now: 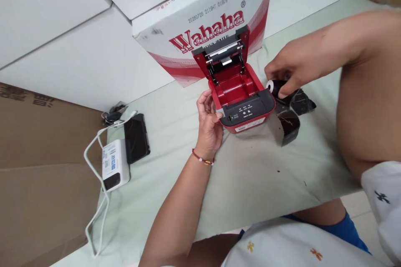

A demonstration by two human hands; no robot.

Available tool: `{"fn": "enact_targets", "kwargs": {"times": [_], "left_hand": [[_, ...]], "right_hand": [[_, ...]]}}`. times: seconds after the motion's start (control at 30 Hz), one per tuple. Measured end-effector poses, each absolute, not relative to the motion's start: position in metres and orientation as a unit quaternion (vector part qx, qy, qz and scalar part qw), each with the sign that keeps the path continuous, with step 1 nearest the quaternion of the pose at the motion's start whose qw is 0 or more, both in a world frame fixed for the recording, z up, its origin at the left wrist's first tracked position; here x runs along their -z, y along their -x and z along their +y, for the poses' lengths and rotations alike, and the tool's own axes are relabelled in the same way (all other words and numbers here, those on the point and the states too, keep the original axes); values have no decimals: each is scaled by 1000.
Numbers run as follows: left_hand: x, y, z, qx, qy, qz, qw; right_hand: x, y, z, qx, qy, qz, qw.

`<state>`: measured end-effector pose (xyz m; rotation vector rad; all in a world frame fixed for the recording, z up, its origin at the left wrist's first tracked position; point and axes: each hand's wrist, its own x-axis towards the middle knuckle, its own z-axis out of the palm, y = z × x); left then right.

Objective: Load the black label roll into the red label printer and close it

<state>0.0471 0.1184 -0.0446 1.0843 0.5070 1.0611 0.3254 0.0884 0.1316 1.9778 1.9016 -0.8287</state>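
Note:
A small red and black receipt printer [241,96] stands on the pale table [250,175] with its lid raised and its red paper bay bare. My left hand [209,122] rests against the printer's left front corner, fingers curled on its side. My right hand [293,69] is at the printer's right side, fingers pinched around a paper roll [275,87] wrapped in black film with a white end. Torn black wrapping [290,123] lies on the table just right of the printer.
A white Wahaha carton [200,12] stands right behind the printer. On the left lie a black phone [136,137], a white power bank [113,164] with a white cable [94,204], and keys [112,114]. Brown cardboard [40,175] lies past the table's left edge.

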Motion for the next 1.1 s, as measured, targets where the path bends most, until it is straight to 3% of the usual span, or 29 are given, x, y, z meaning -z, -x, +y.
{"fn": "enact_targets", "kwargs": {"times": [0.17, 0.37, 0.6, 0.77, 0.93, 1.1], "left_hand": [[44, -48, 118, -482, -481, 231, 695], [42, -48, 117, -479, -480, 237, 696], [41, -49, 116, -482, -476, 241, 695], [41, -49, 116, -478, -477, 239, 698], [44, -50, 118, -478, -487, 234, 692], [43, -50, 117, -481, -487, 236, 690]], "right_hand": [[-161, -349, 65, 300, -649, 699, 15], [-149, -293, 76, 193, -596, 768, -128], [-107, -250, 99, 165, -627, 760, -46], [-112, -252, 95, 140, -659, 737, 39], [-118, -250, 94, 138, -671, 725, 72], [-119, -252, 99, 129, -621, 761, 134]]}}
